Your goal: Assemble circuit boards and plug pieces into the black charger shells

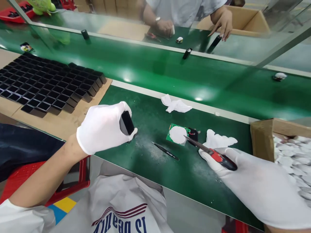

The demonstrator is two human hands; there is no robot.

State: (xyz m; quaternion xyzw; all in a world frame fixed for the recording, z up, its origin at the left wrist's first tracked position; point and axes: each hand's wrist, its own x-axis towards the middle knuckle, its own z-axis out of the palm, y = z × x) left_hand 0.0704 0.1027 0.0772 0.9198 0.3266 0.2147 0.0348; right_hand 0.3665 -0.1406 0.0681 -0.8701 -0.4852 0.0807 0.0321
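Observation:
My left hand (pixel 104 127), in a white glove, grips a small black plastic case (pixel 127 123) above the bench, its dark open end turned to the right. In my gloved right hand (pixel 252 178) are long-nose pliers (pixel 216 157) with red and black handles. Their tip reaches the round white pad (pixel 178 134) on a green circuit board (pixel 170 137); whether it presses on the pad I cannot tell. A black part (pixel 193 136) with wires adjoins the board's right side. Black tweezers (pixel 165 151) lie between my hands.
Rows of black cases (pixel 48 84) stand on cardboard at left. White cloths (pixel 176 105) lie behind the board. A carton (pixel 262 137) of white pads is at right. Beyond a green conveyor (pixel 145 69) carrying small parts, a co-worker's hands (pixel 222 24) show behind a clear screen.

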